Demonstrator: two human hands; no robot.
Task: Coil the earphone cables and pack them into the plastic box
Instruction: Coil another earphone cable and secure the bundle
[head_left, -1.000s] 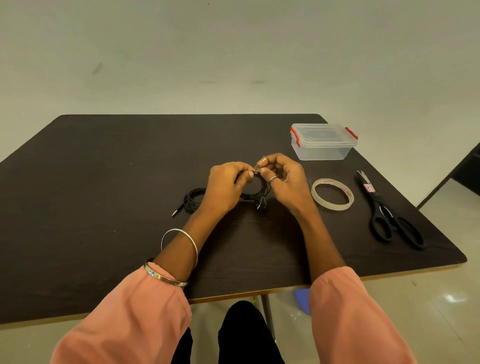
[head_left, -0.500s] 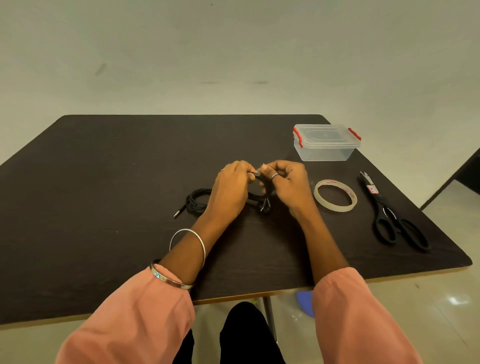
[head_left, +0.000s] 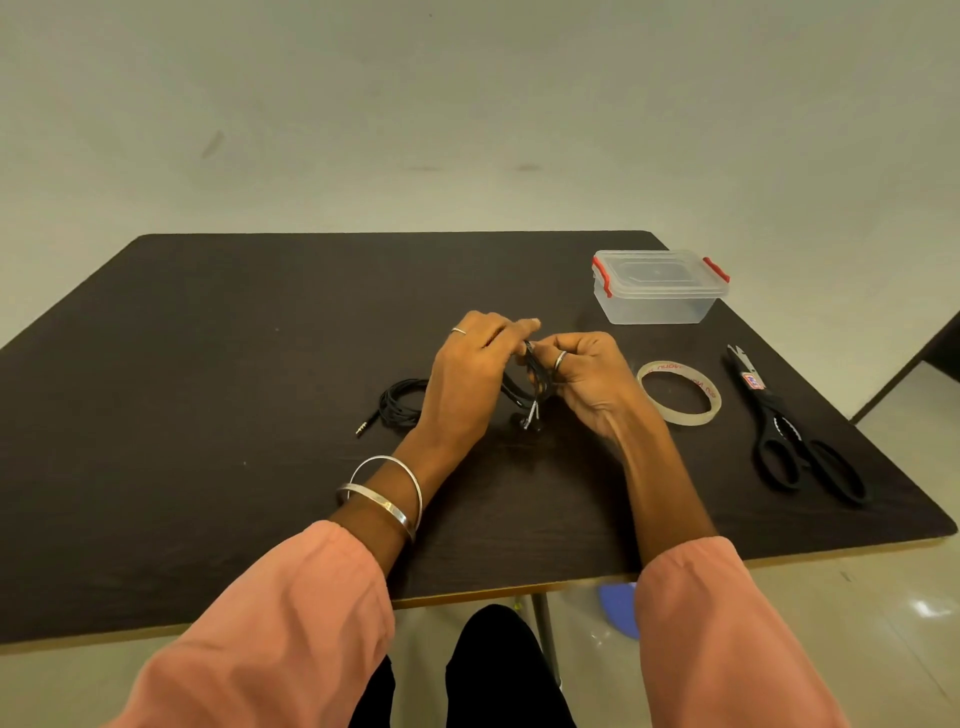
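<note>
Head view shows your left hand and right hand pinching one coiled earphone cable between them, its loop standing nearly upright, earbuds dangling to the table. A second cable lies just left of your left hand. The plastic box, lid still on, sits beyond your right hand, which is nearer; tape and scissors lie off to the right, nothing between.

Red print on the tape roll (too blurred to read)
</note>
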